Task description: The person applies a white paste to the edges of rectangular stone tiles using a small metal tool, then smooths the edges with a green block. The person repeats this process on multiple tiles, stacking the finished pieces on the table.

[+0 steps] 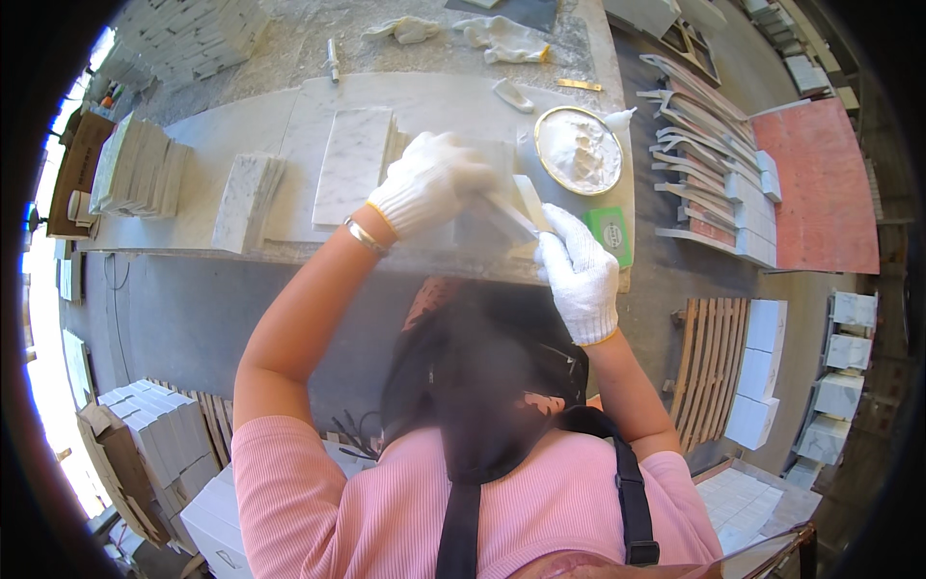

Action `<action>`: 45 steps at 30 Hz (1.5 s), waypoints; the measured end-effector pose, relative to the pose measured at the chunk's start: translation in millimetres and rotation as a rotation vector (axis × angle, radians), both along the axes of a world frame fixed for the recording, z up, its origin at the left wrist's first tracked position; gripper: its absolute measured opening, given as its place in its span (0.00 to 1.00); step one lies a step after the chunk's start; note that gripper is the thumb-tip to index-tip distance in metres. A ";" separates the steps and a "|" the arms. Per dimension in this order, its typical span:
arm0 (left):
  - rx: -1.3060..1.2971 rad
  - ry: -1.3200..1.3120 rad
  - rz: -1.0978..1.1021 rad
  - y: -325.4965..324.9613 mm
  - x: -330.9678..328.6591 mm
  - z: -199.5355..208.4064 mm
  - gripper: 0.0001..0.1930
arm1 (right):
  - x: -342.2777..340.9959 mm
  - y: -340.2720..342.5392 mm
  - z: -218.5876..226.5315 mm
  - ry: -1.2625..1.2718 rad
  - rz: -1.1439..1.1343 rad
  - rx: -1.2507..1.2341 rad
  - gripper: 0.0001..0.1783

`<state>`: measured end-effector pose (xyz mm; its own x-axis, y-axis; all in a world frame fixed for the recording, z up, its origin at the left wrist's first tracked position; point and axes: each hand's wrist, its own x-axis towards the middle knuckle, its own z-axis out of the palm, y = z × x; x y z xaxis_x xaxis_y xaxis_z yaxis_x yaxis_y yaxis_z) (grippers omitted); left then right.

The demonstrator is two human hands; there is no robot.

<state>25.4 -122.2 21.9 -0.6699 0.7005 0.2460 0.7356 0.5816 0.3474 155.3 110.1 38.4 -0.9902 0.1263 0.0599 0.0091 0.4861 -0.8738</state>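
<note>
My right hand [582, 275], in a white knit glove, is closed on a narrow flat white strip [530, 201] that points up and away from me. My left hand [434, 183], gloved too, is over the table just left of it. Its fingers are smeared by motion beside a blurred pale flat piece [497, 214], and whether they grip it is unclear. Beyond my right hand stands a round tub of white paste [579, 150], with a green box [610, 236] between the tub and the table's right edge. Left of my left hand lies a stack of veined marble tiles [354, 169].
More tile stacks [248, 203] [140, 169] stand leftward on the table. Loose gloves [502, 39], a marker [333, 60], a white scrap [512, 95] and a brass-coloured strip [579, 85] lie at the back. Right of the table, curved pieces [699, 154] and a wooden pallet [709, 372] sit lower down.
</note>
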 end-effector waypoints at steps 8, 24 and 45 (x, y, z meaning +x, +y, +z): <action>0.017 0.007 0.010 -1.4 4.7 0.9 0.13 | 8.9 3.9 4.7 0.027 0.042 0.090 0.20; 0.051 0.024 0.029 -1.7 7.0 -1.1 0.12 | 13.7 -7.8 17.2 -0.103 -0.048 -0.085 0.19; 0.039 0.029 0.042 -0.5 6.6 -5.7 0.12 | 9.7 -10.4 12.5 -0.071 -0.034 -0.083 0.20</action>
<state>32.0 -122.8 16.3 -0.6909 0.6610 0.2927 0.7208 0.5988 0.3491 165.0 99.7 50.8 -0.9867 0.1611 -0.0228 0.0879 0.4101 -0.9078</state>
